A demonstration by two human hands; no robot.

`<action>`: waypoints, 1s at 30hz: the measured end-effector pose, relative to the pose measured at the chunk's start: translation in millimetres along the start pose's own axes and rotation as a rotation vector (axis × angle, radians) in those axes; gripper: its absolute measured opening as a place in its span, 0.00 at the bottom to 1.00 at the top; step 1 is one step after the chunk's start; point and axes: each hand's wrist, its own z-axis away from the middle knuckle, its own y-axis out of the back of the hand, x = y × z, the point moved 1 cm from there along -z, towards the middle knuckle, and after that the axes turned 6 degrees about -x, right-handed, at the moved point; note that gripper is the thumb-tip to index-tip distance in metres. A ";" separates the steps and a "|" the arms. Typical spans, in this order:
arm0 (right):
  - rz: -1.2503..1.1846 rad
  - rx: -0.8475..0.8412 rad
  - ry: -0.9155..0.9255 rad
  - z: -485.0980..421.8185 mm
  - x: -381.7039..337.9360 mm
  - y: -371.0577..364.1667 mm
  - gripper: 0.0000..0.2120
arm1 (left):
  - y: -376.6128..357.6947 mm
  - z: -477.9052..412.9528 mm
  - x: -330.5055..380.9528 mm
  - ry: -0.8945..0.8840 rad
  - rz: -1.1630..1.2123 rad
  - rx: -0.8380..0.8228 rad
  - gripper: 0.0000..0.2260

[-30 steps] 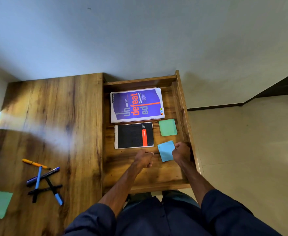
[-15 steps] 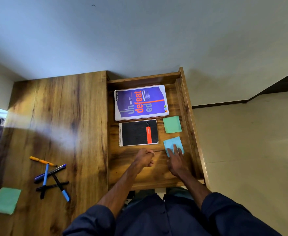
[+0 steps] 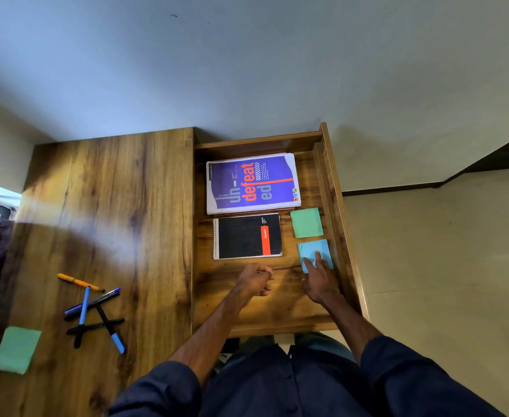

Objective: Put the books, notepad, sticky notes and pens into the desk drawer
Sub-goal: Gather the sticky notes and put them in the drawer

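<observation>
The open wooden drawer (image 3: 334,188) holds a purple book (image 3: 251,183) at the back, a black spiral notepad (image 3: 247,236) in front of it, a green sticky pad (image 3: 306,222) and a blue sticky pad (image 3: 313,251) at the right. My right hand (image 3: 319,281) lies flat with straight fingers pressing the blue pad's near edge. My left hand (image 3: 254,281) hovers over the drawer floor with curled fingers and holds nothing. Several pens (image 3: 93,311) and another green sticky pad (image 3: 17,350) lie on the desk at the left.
The wooden desk top (image 3: 111,206) stretches left of the drawer, against a grey wall. A tiled floor lies to the right. A dark object sits at the far left edge. My dark sleeves fill the bottom of the view.
My right hand let go of the blue sticky pad, opened flat and pushed the pad toward the drawer's right side. The left hand stayed curled in place.
</observation>
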 end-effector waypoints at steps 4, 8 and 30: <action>0.007 -0.008 0.012 1.2 1.6 0.1 0.32 | -2.2 4.7 -0.1 0.003 0.024 0.019 0.03; 0.013 -0.009 0.014 0.8 0.6 1.1 0.32 | -2.5 11.4 -4.0 -0.018 0.027 0.032 0.05; -0.332 0.448 0.812 65.4 -200.1 17.4 0.09 | 64.1 124.0 -58.7 -0.398 0.371 0.517 0.05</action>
